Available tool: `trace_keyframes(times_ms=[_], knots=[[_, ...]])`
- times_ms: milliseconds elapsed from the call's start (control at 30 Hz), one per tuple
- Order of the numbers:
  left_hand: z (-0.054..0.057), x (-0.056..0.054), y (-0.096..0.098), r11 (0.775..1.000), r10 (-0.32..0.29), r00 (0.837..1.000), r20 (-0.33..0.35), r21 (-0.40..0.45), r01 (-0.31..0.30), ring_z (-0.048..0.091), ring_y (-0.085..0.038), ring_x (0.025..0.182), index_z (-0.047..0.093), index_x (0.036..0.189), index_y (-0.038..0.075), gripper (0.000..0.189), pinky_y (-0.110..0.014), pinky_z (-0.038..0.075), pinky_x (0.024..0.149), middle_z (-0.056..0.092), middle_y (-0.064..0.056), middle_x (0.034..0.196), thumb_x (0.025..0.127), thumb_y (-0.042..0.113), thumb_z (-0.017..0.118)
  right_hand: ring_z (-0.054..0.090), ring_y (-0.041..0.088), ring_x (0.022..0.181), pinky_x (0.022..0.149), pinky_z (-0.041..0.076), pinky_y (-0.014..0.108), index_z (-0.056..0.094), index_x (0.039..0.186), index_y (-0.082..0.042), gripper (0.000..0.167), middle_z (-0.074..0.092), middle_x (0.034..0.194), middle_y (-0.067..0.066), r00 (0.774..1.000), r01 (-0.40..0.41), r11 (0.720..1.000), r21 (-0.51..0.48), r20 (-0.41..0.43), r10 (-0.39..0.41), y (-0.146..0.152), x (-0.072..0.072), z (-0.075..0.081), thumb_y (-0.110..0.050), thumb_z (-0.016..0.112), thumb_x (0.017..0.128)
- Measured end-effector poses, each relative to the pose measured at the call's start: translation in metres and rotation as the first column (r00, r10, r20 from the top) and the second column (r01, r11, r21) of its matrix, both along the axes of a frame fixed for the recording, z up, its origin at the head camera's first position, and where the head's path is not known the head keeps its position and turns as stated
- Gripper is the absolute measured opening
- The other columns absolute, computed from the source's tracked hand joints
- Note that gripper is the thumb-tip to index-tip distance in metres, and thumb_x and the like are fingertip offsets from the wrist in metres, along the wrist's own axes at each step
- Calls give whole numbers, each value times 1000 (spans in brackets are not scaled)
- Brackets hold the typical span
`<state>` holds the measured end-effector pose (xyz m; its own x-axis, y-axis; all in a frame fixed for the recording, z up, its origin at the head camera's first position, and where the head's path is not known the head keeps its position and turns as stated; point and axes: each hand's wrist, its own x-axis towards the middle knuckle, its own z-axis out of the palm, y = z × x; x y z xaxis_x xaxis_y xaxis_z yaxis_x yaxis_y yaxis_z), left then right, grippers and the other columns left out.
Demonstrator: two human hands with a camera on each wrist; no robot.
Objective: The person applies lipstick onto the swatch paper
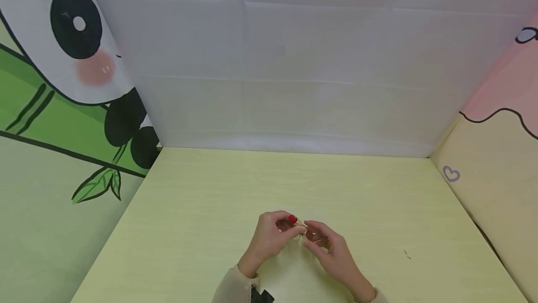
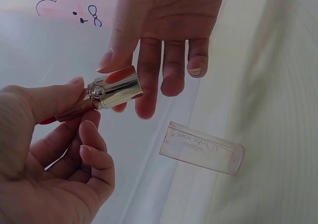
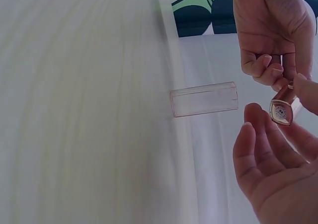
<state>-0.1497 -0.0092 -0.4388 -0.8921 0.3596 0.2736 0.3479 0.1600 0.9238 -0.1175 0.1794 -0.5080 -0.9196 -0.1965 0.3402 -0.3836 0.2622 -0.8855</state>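
Note:
Both hands meet at a gold lipstick tube with a small round knob on its side. My left hand pinches one end between thumb and forefinger, its other fingers loosely curled. At the opposite end, the thumb and forefinger of my right hand grip the gold casing, while the remaining fingers extend past it. The square end of the tube, with a speckled round mark, faces the right wrist camera. A clear pinkish cap with lettering stands upright on the table near the hands. Fingers mostly cover the tube in the head view.
A pale yellow table lies under the hands. White cloth hangs behind it, with printed cartoon panels at both sides. A small dark thin mark shows on the tabletop to the right.

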Motion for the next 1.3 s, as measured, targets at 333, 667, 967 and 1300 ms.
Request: trace_keyframes(times_ms=[333, 667, 967, 1300], knots=[[1, 1, 1, 1000, -3, 1000, -7, 5, 3, 60, -22, 57, 69, 78, -2, 10, -25, 50, 53, 66, -11, 71, 80, 4, 77, 63, 17, 84, 67, 54, 31, 60, 122, -9, 35, 65, 98, 0, 999, 28, 1000, 14, 38, -29, 0, 1, 0, -9, 68, 88], [-10, -3, 2, 1000, -16, 1000, 10, -15, 16, 60, -21, 57, 70, 80, -1, 9, -22, 48, 52, 67, -10, 72, 81, 5, 76, 64, 17, 81, 67, 54, 32, 64, 108, -3, 20, 67, 93, 7, 997, 46, 999, 15, 65, -47, -8, 9, 33, 0, 66, 88], [-40, -14, 2, 1000, -12, 1000, -11, -12, 12, 59, -10, 56, 71, 80, 10, 14, -25, 50, 52, 66, 4, 71, 81, 22, 78, 64, 17, 80, 65, 53, 31, 64, 107, 0, 18, 67, 92, 7, 999, 37, 997, 71, 12, -38, -9, 11, 39, 2, 64, 89], [-42, -14, 2, 1000, -11, 1000, -21, -27, 10, 58, -7, 56, 71, 80, 11, 16, -26, 50, 52, 64, 8, 70, 81, 25, 78, 66, 26, 78, 66, 53, 32, 62, 111, 5, 20, 67, 92, 6, 999, 10, 998, 63, 48, -13, -8, 10, 37, 5, 59, 91]])
